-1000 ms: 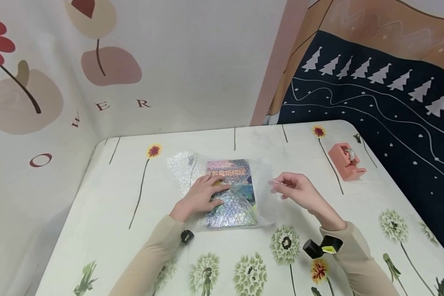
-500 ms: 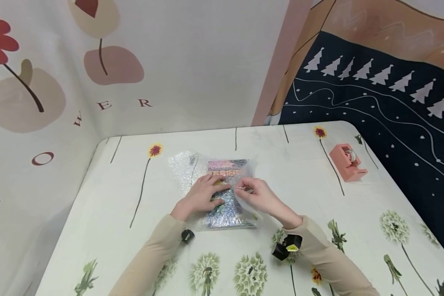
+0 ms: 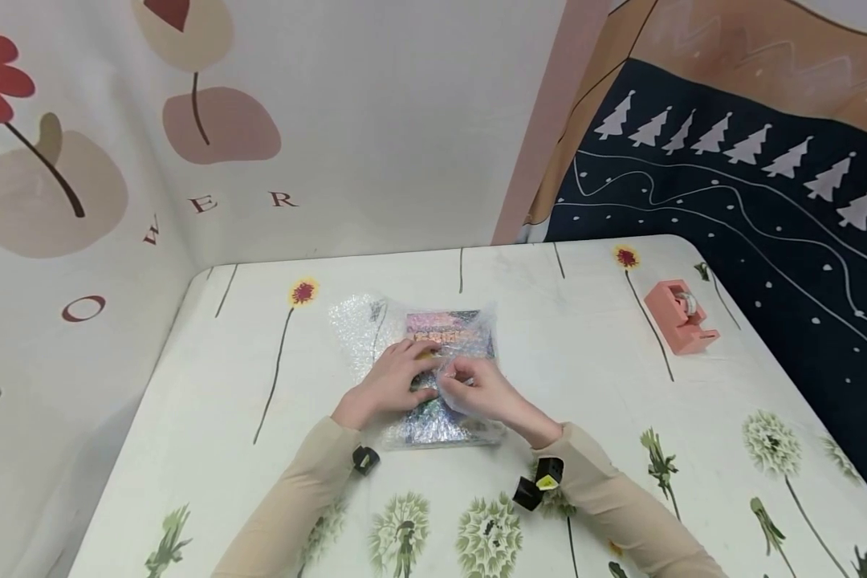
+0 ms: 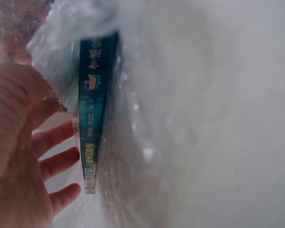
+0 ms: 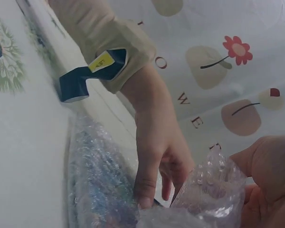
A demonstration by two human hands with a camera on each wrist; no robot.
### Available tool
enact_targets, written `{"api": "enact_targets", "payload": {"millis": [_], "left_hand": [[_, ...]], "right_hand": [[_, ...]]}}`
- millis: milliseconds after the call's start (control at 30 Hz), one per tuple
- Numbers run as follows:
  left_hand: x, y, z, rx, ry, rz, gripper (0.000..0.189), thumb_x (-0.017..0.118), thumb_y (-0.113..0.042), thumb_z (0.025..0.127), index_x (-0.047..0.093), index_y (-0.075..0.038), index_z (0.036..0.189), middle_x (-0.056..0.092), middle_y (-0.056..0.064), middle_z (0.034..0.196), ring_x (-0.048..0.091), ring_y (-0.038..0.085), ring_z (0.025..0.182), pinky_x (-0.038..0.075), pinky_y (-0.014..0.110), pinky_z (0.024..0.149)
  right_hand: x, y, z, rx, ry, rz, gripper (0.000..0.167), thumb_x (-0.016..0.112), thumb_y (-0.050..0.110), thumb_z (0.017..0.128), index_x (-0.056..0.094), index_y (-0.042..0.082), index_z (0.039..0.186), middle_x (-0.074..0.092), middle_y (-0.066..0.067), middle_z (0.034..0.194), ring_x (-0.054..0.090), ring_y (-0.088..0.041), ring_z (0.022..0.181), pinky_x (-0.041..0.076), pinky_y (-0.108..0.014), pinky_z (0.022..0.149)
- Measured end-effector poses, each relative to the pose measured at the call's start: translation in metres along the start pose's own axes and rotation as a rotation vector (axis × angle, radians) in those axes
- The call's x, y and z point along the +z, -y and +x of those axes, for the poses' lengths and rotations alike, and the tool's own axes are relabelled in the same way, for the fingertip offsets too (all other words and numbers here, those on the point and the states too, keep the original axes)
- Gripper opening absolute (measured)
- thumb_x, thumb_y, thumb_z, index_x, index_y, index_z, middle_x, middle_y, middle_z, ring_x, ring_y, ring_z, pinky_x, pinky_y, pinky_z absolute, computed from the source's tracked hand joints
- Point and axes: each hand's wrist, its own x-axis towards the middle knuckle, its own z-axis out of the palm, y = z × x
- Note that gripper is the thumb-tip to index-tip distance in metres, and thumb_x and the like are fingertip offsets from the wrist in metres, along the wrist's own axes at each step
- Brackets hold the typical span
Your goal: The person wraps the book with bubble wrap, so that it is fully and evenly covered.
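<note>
A book (image 3: 444, 323) with a colorful cover lies in clear bubble wrap (image 3: 354, 319) at the middle of the table. My left hand (image 3: 392, 380) rests on the wrapped book with its fingers spread. In the left wrist view the book's dark teal spine (image 4: 92, 109) shows beside those fingers, between layers of wrap. My right hand (image 3: 481, 391) pinches the right-hand flap of the bubble wrap over the cover, close to the left hand. The right wrist view shows the lifted flap (image 5: 211, 185) rising in a crumpled peak. Part of the cover is hidden by hands and wrap.
A pink tape dispenser (image 3: 675, 319) with a roll in it stands at the right of the table. The tablecloth (image 3: 246, 498) is white with printed flowers. Behind it hang a pale printed curtain (image 3: 376, 128) and a dark tree-patterned cloth (image 3: 730, 193).
My right hand has moved left, folding the bubble wrap flap from the table's right side over the book. The left hand has stayed in place.
</note>
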Motion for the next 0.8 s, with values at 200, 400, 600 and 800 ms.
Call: {"api": "enact_targets", "payload": {"millis": [200,400,600,800], "left_hand": [[0.000,0.003,-0.001,-0.006,-0.014,-0.035,0.070,0.071,-0.032,0.079,0.043,-0.012,0.141,0.044,0.010,0.140,0.036,0.035,0.129,0.029,0.054,0.103],[-0.003,0.004,0.000,0.031,0.004,-0.058,0.072,0.069,-0.025,0.077,0.040,-0.016,0.143,0.043,0.009,0.140,0.040,0.030,0.121,0.033,0.052,0.100],[-0.009,0.009,0.002,0.076,0.044,-0.092,0.073,0.062,-0.017,0.067,0.048,-0.017,0.138,0.043,0.008,0.140,0.041,0.027,0.114,0.039,0.050,0.090],[-0.016,0.013,0.005,0.087,0.125,-0.102,0.070,0.060,-0.019,0.069,0.050,-0.015,0.137,0.041,0.011,0.142,0.039,0.034,0.120,0.039,0.055,0.089]], "right_hand": [[0.005,-0.009,-0.001,0.032,0.040,0.029,0.016,0.056,0.007,0.091,0.068,-0.003,0.088,0.067,-0.014,0.087,0.062,-0.015,0.075,0.053,-0.024,0.068],[0.006,-0.018,-0.004,0.044,0.122,0.042,0.020,0.056,0.005,0.091,0.068,-0.007,0.100,0.064,-0.024,0.110,0.067,-0.026,0.090,0.053,-0.024,0.076],[0.002,-0.025,-0.008,-0.013,0.194,0.027,0.021,0.060,-0.002,0.086,0.068,-0.006,0.105,0.056,-0.024,0.124,0.059,-0.033,0.109,0.050,-0.025,0.085],[0.001,-0.028,-0.010,-0.064,0.218,-0.052,0.023,0.065,0.004,0.085,0.068,-0.003,0.107,0.056,-0.020,0.126,0.055,-0.033,0.114,0.048,-0.026,0.089]]}}
